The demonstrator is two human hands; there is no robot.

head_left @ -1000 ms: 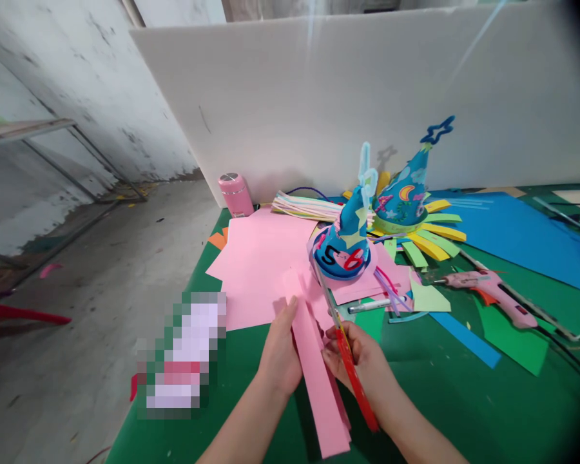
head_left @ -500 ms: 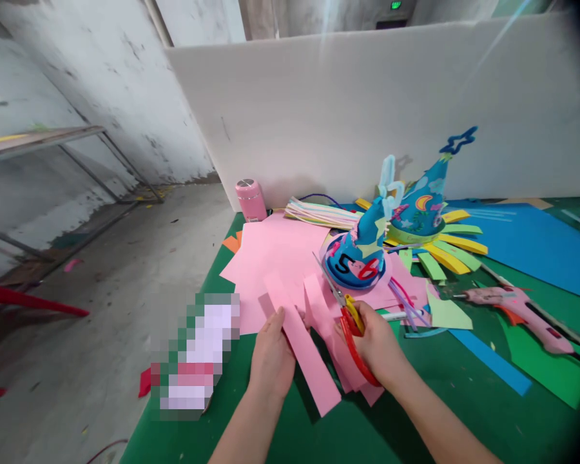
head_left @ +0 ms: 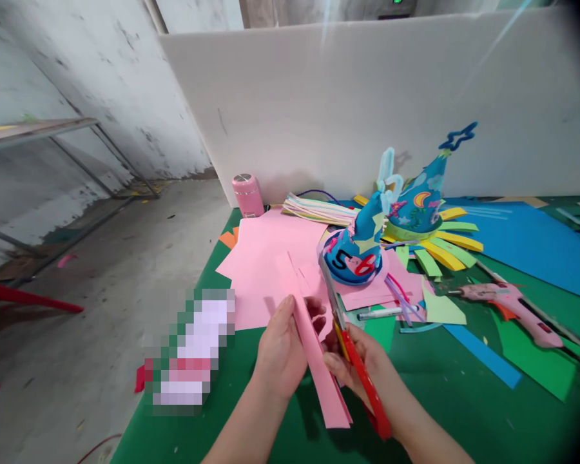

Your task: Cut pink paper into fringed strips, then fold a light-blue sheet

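Note:
Pink paper strips [head_left: 318,374] lie stacked in my left hand [head_left: 279,351], pinched between the thumb and the fingers behind them. My right hand [head_left: 373,367] is closed around scissors [head_left: 360,367] with red and yellow handles, their blades pointing up and away. Its thumb and fingertips also touch the strips' right edge. Beyond the strips, large pink paper sheets [head_left: 270,245] cover part of the green table [head_left: 251,425]. A blue cone hat [head_left: 352,254] bearing a 5 and a 6 stands just past the scissor tips.
Behind it stands another blue cone hat [head_left: 420,200] with yellow and green paper petals. A pink glue gun [head_left: 512,299] lies at right, near a marker [head_left: 379,312]. At back left is a pink flask [head_left: 248,195]. A white board [head_left: 367,109] borders the table's rear.
The separate pink strips have come together into one stack between my hands. The scissors have swung more upright, and my right hand has moved down, its fingers now at the strips.

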